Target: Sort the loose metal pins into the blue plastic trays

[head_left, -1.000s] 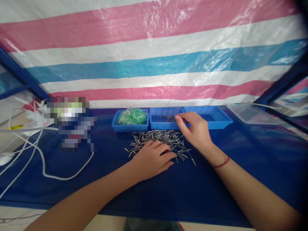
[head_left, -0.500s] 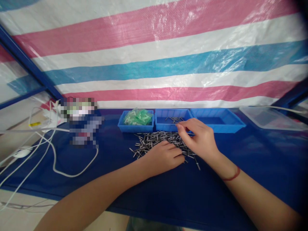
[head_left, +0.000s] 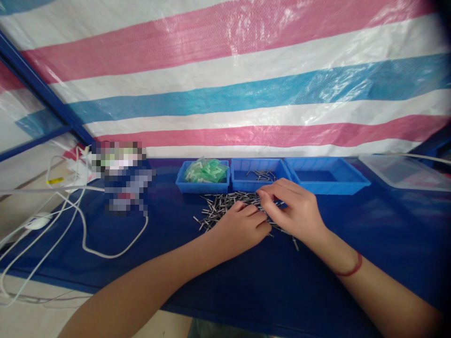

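Note:
A heap of small metal pins (head_left: 218, 206) lies on the dark blue table (head_left: 246, 281) in front of three blue trays. My left hand (head_left: 239, 227) rests palm down on the heap, its fingers curled and pinched together at the tips. My right hand (head_left: 294, 209) lies beside it on the heap's right part, thumb and forefinger pinched among the pins; what they hold is too small to make out. The middle tray (head_left: 243, 180) holds a few pins (head_left: 262, 175). The left tray (head_left: 183, 185) is full of green plastic pieces (head_left: 206, 170).
The right blue tray (head_left: 327, 180) looks bare inside. A clear plastic lid or tray (head_left: 405, 171) lies at the far right. White cables (head_left: 84, 234) loop over the table's left part beside a blurred-out object (head_left: 123, 178). A striped tarpaulin (head_left: 225, 84) closes the back.
My right hand has drawn back from the middle tray's edge down onto the pin heap, next to my left hand. The view has shifted slightly left.

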The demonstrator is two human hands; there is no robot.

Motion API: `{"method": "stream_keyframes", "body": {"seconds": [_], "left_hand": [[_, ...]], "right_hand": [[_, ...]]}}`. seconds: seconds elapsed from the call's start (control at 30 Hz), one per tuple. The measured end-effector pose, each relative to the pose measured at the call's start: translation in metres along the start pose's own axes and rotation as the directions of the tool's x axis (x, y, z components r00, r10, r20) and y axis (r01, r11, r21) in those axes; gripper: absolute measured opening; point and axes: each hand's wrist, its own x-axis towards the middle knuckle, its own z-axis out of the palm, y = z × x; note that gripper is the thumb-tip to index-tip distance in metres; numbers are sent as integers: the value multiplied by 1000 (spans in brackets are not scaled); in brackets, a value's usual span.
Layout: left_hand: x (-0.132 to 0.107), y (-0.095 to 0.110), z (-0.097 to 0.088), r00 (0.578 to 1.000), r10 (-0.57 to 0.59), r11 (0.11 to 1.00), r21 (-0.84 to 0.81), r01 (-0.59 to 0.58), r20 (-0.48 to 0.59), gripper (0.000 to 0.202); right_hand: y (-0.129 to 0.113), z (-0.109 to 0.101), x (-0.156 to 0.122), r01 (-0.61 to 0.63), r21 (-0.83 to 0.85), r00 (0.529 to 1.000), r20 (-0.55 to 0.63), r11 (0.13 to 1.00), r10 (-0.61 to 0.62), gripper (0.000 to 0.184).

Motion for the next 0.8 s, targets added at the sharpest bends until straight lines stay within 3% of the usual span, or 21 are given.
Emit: {"method": "stream_keyframes", "body": {"seconds": [0.2,0.37,0.5,0.67,0.73,0.8], "left_hand": [[-5,1,3,997,-80,997,3,80,1,22],[-6,-11,2,947,-317,924,-240,298,-45,24],[-5,-18,-2,858,-513,663,-639,391,-8,20],[-3,-15,0,717,-693,235,-914,330,80,18],[-2,-14,0,673,-733,136,-947,291,102,16],[-2,-13,-2,657,-747,112,-954,277,103,15]], "right_hand": [[-1,1,-1,-4,8,1000,29,1000,3,15],[-3,1,-1,6,10,999,33,1000,-6,14],[-6,4,-1,-74,84,990,128,994,63,14],[-8,10,-4,-283,263,957,140,922,254,18],[-8,12,-4,-339,372,941,150,864,305,16],[-9,12,-3,-366,452,930,169,813,325,13]]}}
